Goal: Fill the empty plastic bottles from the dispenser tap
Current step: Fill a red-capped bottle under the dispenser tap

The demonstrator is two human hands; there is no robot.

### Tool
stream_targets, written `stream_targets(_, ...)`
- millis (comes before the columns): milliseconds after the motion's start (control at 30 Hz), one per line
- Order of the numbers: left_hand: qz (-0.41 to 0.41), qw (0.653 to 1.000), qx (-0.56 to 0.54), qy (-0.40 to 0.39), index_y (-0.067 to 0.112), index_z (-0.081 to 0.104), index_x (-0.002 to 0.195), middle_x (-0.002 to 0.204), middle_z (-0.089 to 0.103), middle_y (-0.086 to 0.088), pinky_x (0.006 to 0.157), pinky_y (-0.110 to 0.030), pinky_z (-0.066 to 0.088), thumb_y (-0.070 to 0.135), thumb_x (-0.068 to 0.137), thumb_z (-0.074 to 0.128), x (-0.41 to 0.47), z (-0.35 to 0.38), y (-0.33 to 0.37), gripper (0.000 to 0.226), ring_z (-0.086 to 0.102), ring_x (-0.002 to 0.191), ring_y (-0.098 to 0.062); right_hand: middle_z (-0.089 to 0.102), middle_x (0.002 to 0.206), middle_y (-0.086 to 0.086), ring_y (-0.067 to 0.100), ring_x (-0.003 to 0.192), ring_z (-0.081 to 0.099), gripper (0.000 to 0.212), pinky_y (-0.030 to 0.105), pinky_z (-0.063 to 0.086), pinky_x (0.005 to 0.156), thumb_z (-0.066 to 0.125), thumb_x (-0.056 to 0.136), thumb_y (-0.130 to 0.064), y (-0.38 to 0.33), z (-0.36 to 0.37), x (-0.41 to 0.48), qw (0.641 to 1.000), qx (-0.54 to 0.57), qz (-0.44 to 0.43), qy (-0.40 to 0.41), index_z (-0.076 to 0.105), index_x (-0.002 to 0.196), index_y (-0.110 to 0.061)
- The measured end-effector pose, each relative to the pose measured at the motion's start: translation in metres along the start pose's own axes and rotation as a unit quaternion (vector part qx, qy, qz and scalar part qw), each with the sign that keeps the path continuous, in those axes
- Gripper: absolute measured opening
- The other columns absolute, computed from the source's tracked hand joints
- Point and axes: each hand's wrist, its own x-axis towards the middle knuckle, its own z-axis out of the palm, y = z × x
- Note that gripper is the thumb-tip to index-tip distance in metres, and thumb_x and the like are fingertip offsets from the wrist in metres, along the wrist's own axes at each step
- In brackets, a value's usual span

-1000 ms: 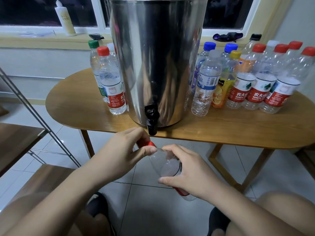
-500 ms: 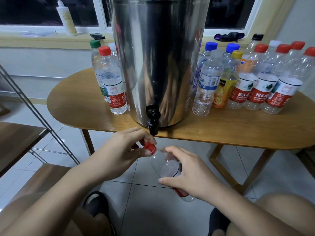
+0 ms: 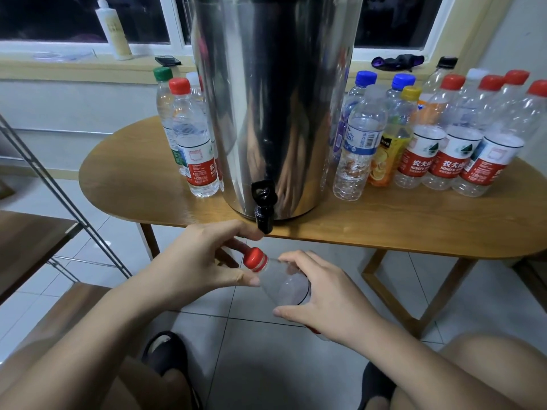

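The right hand [image 3: 322, 294] is closed around the body of an empty clear bottle [image 3: 285, 287], holding it tilted, neck up and to the left, in the air below the front edge of the table [image 3: 414, 226]. The left hand [image 3: 204, 261] curls loosely at the red cap [image 3: 255, 259], thumb under the neck and fingers above; whether it actually pinches the cap I cannot tell.

The cap seems to be still on, so the step in hand looks like unscrewing. Risks, as I judge them: the thin wall may buckle under a hard squeeze, the freed cap could drop to the tiled floor, and a mouth held off-line under the black tap [image 3: 262, 207] would send water onto the floor and feet.

The tap juts from the steel dispenser [image 3: 275, 108] at the table's front edge. Near the left end stand the capped bottles [image 3: 194, 143], which appear full; toward the right end the empties [image 3: 438, 137] crowd together. Red labels there show Chinese characters reading 农夫 and a partial "NONGFU"; smaller print is unreadable.
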Motion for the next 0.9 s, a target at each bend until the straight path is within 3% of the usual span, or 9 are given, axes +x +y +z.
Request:
stream_targets(67, 0.022, 0.999, 0.025, -0.006, 0.032, 0.073, 0.12, 0.124, 0.074, 0.019, 0.083, -0.032, 0.064, 0.022, 0.082, 0.096, 0.0, 0.0, -0.001, 0.046, 0.074, 0.113, -0.01, 0.055, 0.129, -0.028, -0.005, 0.121, 0.055, 0.079, 0.027, 0.052, 0.1, 0.091, 0.074, -0.06, 0.002, 0.002, 0.0, 1.0, 0.003, -0.001, -0.008, 0.049, 0.139, -0.048)
stream_targets(133, 0.034, 0.999, 0.039, -0.014, 0.034, 0.076, 0.111, 0.116, 0.076, 0.015, 0.082, -0.035, 0.062, 0.018, 0.085, 0.093, 0.0, 0.0, -0.004, 0.035, 0.075, 0.108, -0.014, 0.056, 0.128, -0.028, -0.005, 0.121, 0.056, 0.079, 0.027, 0.052, 0.1, 0.092, 0.074, -0.06, 0.003, 0.005, 0.0, 1.0, 0.004, -0.001, -0.01, 0.049, 0.138, -0.049)
stream_targets(267, 0.004, 1.0, 0.016, -0.007, 0.036, 0.076, 0.102, 0.104, 0.078, 0.015, 0.081, -0.037, 0.061, 0.04, 0.089, 0.087, 0.0, -0.001, -0.006, 0.017, 0.075, 0.098, -0.015, 0.056, 0.128, -0.027, -0.005, 0.122, 0.055, 0.079, 0.026, 0.052, 0.1, 0.092, 0.074, -0.058, 0.005, 0.008, 0.001, 1.0, 0.004, 0.0, -0.011, 0.049, 0.14, -0.049)
stream_targets(367, -0.015, 0.999, 0.001, 0.032, 0.033, 0.077, 0.098, 0.094, 0.079, 0.015, 0.074, -0.024, 0.057, 0.053, 0.088, 0.082, 0.002, -0.004, -0.007, 0.023, 0.075, 0.09, -0.014, 0.056, 0.128, -0.027, -0.003, 0.12, 0.057, 0.079, 0.027, 0.052, 0.1, 0.091, 0.075, -0.058, 0.004, 0.009, 0.003, 1.0, -0.002, 0.006, -0.011, 0.048, 0.14, -0.05)
stream_targets(567, -0.04, 0.989, 0.083, 0.114, 0.035, 0.076, 0.101, 0.094, 0.075, 0.016, 0.073, -0.012, 0.05, 0.047, 0.088, 0.084, 0.011, -0.018, -0.033, 0.02, 0.073, 0.093, -0.007, 0.059, 0.132, -0.026, -0.002, 0.119, 0.058, 0.08, 0.026, 0.051, 0.101, 0.091, 0.075, -0.06, 0.005, 0.014, 0.009, 0.999, 0.009, 0.04, 0.007, 0.044, 0.14, -0.051)
stream_targets(700, -0.066, 0.977, 0.142, 0.148, 0.038, 0.077, 0.112, 0.099, 0.069, 0.02, 0.078, -0.022, 0.053, 0.046, 0.09, 0.085, 0.021, -0.022, -0.06, 0.025, 0.068, 0.092, -0.001, 0.06, 0.134, -0.025, 0.0, 0.119, 0.059, 0.079, 0.025, 0.05, 0.099, 0.092, 0.076, -0.058, 0.006, 0.017, 0.012, 0.998, 0.024, 0.066, 0.002, 0.043, 0.138, -0.051)
stream_targets(900, -0.11, 0.97, 0.15, 0.156, 0.035, 0.076, 0.122, 0.106, 0.067, 0.019, 0.077, -0.016, 0.046, 0.035, 0.092, 0.087, 0.034, -0.015, -0.07, 0.032, 0.066, 0.096, -0.005, 0.06, 0.138, -0.025, -0.002, 0.121, 0.056, 0.08, 0.024, 0.048, 0.102, 0.093, 0.077, -0.054, 0.007, 0.019, 0.014, 0.994, 0.053, 0.093, 0.006, 0.043, 0.139, -0.047)
